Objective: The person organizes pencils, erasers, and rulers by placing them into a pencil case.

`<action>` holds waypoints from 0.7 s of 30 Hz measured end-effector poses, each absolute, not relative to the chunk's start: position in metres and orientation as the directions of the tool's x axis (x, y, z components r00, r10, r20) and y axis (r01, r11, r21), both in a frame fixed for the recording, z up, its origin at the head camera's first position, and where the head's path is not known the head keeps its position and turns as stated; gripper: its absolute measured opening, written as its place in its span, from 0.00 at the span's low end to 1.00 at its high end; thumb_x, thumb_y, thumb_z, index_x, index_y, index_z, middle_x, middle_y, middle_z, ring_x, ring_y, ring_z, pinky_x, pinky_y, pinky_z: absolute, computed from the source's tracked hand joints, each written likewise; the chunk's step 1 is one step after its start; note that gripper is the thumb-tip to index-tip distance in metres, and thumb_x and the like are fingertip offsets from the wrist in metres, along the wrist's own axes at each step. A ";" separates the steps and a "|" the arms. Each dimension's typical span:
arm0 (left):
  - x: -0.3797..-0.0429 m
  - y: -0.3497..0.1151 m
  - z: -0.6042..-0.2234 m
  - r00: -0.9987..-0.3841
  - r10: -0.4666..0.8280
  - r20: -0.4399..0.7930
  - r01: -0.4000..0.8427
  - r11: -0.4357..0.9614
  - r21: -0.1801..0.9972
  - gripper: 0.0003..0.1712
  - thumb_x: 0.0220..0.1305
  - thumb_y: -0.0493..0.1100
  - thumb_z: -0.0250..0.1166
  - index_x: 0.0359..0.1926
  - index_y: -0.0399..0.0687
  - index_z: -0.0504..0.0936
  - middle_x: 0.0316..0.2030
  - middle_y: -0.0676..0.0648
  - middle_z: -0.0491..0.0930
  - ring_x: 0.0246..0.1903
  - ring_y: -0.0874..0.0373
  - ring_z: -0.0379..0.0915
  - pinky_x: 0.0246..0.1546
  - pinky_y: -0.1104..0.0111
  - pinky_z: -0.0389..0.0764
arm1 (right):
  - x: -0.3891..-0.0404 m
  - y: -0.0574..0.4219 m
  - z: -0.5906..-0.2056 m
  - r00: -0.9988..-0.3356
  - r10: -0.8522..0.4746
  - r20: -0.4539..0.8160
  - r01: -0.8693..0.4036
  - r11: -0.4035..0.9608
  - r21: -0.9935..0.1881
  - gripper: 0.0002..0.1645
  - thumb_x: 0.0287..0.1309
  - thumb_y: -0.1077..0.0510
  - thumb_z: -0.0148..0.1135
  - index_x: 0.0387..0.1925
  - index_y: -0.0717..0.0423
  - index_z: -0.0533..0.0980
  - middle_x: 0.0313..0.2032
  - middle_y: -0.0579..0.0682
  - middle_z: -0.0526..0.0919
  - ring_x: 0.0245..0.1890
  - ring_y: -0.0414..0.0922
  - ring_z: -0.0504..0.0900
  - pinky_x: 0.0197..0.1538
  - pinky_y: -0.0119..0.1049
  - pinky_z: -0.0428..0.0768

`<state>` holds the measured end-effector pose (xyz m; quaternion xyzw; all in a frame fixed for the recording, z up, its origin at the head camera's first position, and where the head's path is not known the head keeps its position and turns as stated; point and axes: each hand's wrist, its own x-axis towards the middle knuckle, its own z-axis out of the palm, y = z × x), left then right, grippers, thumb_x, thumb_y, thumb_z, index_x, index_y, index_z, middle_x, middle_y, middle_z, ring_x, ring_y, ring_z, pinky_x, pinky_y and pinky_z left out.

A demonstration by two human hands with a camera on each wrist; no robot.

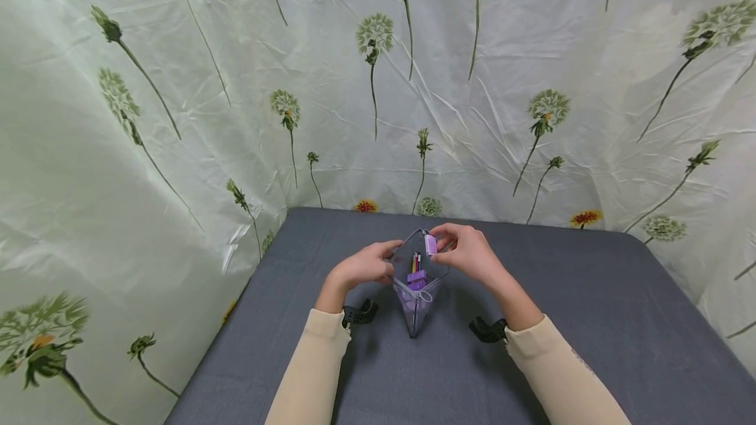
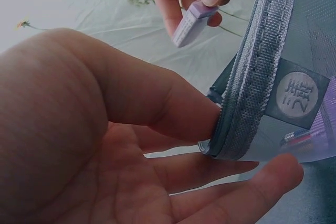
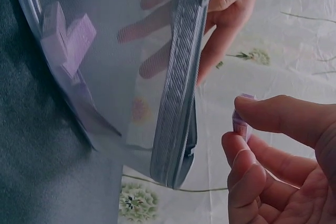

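A grey mesh zip pouch (image 1: 415, 320) stands on the table with its zipped mouth spread wide. My left hand (image 1: 365, 265) holds its left rim; in the left wrist view the thumb presses on the zip edge (image 2: 252, 77) and the fingers lie behind and below it. Above the right side of the mouth, my right hand (image 1: 470, 253) pinches a small purple-and-white eraser (image 1: 431, 245) between thumb and fingers. Inside the pouch are purple blocks (image 3: 68, 40) and several slim pencils (image 1: 416, 261), partly seen through the mesh.
The dark grey table (image 1: 561, 320) spreads around the pouch. Behind it hangs a pale curtain (image 1: 331, 64) printed with dandelions. Black straps (image 1: 489, 330) sit on both wrists. A round label (image 2: 296, 95) is on the pouch's side.
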<state>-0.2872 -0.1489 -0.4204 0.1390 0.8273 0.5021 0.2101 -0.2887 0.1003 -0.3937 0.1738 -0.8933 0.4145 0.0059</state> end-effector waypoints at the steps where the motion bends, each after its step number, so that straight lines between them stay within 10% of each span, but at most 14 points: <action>1: -0.287 -0.149 -0.420 -0.873 0.441 -0.209 0.020 0.459 0.888 0.43 0.62 0.30 0.55 0.78 0.50 0.58 0.68 0.34 0.65 0.47 0.50 0.78 0.45 0.57 0.82 | -0.289 0.099 -0.394 -0.939 -0.308 0.150 -0.314 0.599 -0.737 0.27 0.49 0.58 0.78 0.53 0.51 0.82 0.34 0.48 0.84 0.31 0.45 0.82 0.33 0.40 0.78; 21: -0.290 -0.151 -0.423 -0.874 0.437 -0.213 0.026 0.479 0.877 0.45 0.62 0.32 0.55 0.80 0.48 0.53 0.71 0.33 0.60 0.37 0.51 0.81 0.46 0.49 0.81 | -0.289 0.073 -0.396 -0.921 -0.369 0.126 -0.347 0.629 -0.696 0.27 0.49 0.60 0.78 0.54 0.55 0.82 0.30 0.44 0.84 0.30 0.41 0.82 0.33 0.39 0.79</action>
